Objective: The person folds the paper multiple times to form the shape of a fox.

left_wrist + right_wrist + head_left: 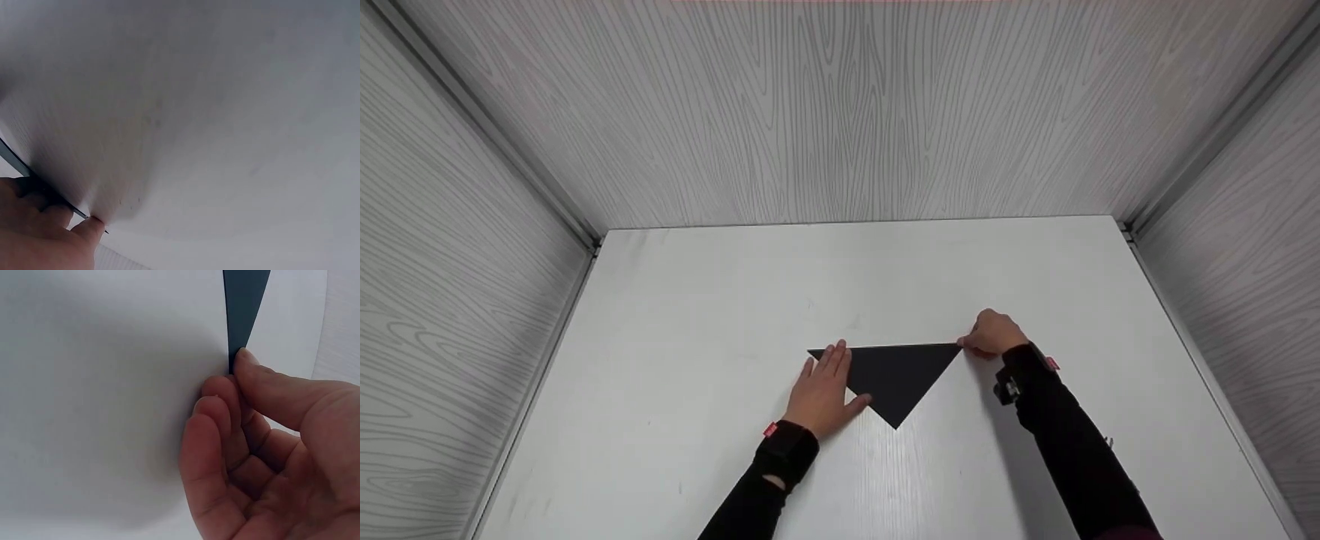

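in the head view, a dark triangular sheet [900, 375] lies on the white counter [697, 300], its long edge on the far side and one tip pointing near. as for progress, the triangle looks whole and neat, with a straight long edge; that edge could be a fold already made, though i cannot tell how many layers there are. both hands are on the sheet, so i would judge the handling of it unfinished; what is left beyond that does not show. the left hand [821, 397] lies over the left part of the triangle, fingers straight and reaching to the long edge, thumb spread apart from them at the near left edge. it seems to steady the sheet rather than grip it. a small piece of the left corner sticks out to the left of the fingers. the right hand [992, 334] is at the right corner, fingers bent, its tips together on the point of the sheet.

in the left wrist view, the left hand shows only in part, over a thin dark strip of the sheet, with a sharp tip just past one digit. which digit that is, i cannot tell, and how hard it presses does not show.

in the right wrist view, the right hand is clamped on the narrow corner: thumb [259, 379] and forefinger meet there, while the other fingers curl beside them and hold nothing separate.
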A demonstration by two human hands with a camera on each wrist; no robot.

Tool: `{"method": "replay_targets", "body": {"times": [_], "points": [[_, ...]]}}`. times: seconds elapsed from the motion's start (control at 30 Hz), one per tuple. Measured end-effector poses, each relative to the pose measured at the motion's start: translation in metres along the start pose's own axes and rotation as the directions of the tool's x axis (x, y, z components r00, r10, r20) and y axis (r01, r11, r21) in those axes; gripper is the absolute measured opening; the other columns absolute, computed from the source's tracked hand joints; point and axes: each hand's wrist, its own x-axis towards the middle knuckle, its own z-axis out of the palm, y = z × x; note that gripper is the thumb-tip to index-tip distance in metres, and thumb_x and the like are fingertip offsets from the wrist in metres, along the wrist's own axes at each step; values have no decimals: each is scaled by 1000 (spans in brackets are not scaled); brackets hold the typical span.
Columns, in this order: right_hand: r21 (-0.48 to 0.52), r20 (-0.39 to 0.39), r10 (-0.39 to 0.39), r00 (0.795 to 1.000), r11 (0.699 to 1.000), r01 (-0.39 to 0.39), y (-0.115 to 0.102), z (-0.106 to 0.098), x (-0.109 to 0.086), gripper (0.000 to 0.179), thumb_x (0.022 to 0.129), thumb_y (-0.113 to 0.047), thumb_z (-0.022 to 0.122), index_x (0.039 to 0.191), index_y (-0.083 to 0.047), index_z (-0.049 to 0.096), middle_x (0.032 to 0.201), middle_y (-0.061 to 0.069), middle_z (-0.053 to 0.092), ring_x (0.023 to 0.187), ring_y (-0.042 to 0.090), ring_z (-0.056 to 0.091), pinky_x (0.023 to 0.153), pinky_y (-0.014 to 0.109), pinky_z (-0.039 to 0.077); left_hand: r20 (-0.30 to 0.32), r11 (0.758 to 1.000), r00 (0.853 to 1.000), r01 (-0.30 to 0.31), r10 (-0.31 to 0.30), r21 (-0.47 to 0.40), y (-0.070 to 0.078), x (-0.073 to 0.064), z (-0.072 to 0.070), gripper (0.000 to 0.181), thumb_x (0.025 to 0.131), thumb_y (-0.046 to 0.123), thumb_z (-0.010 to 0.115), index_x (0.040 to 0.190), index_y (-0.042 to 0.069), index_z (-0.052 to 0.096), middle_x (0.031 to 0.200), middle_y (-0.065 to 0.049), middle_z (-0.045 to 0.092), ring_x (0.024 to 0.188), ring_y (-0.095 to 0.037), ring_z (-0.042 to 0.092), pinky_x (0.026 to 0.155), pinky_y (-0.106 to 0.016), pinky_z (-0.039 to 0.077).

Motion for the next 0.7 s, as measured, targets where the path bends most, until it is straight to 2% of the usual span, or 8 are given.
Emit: {"method": "replay_targets", "body": {"times": [0.27, 0.4, 0.5, 0.6, 0.7], "points": [[6, 1, -6, 1000, 1000, 6, 14, -4, 1, 45, 93, -22, 72, 51, -12, 58, 45, -10, 45, 49, 9, 44, 54, 23, 36, -6, 1000, 1000, -3, 3, -6, 0, 1, 2, 87, 100, 59, 60, 163, 3, 37, 174, -13, 32, 162, -29, 32, 130, -53, 30], [39, -10, -19, 1000, 999, 20, 20, -3, 1, 43, 95, -23, 70, 54, -10, 61, 46, -10, 46, 50, 9, 45, 55, 23, 37, 0, 1000, 1000, -6, 6, -8, -1, 2, 3, 87, 101, 60, 60, 163, 3, 36, 174, -12, 31, 163, -29, 31, 131, -53, 29], [100, -30, -25, 999, 995, 28, 29, -1, 1, 40, 98, -24, 66, 62, -6, 68, 52, -8, 52, 53, 10, 48, 59, 24, 39, 1, 1000, 1000, -3, 3, -11, -2, 2, 5, 88, 101, 59, 60, 163, 3, 35, 174, -12, 31, 163, -29, 30, 131, -53, 29], [171, -89, 8, 996, 985, 8, 34, 4, -1, 40, 102, -24, 61, 68, -6, 71, 56, -6, 57, 56, 10, 50, 61, 25, 41, -2, 1000, 1000, 0, 0, -20, -2, 2, 5, 87, 101, 59, 61, 163, 3, 36, 174, -13, 31, 163, -29, 30, 131, -54, 29], [187, -196, 25, 980, 982, 12, 29, 12, -5, 42, 104, -27, 58, 70, -6, 70, 58, -4, 59, 56, 12, 51, 60, 26, 42, -5, 1000, 1000, 3, -3, -24, -2, 2, 5, 87, 101, 58, 61, 163, 2, 36, 174, -13, 32, 163, -30, 30, 131, -54, 28]]}}
